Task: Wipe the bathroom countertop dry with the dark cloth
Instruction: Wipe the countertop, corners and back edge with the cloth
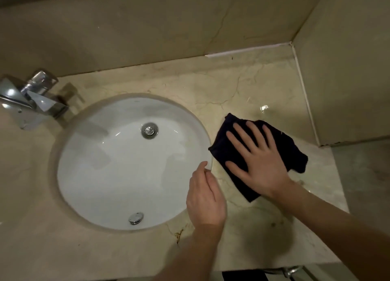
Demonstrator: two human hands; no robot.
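Note:
The dark cloth [293,150] lies folded on the beige marble countertop [242,86], just right of the white round sink [118,164]. My right hand [257,160] presses flat on the cloth with fingers spread and straight. My left hand [205,198] hovers at the sink's right rim with fingers loosely curled and holds nothing; its thumb tip is near the rim. A wet glint shows on the countertop beyond the cloth.
A chrome faucet [31,97] stands at the left of the sink. The drain [149,130] and an overflow cap [136,218] sit in the basin. Beige walls close the back and right [341,70]; the counter's right edge drops off near the cloth.

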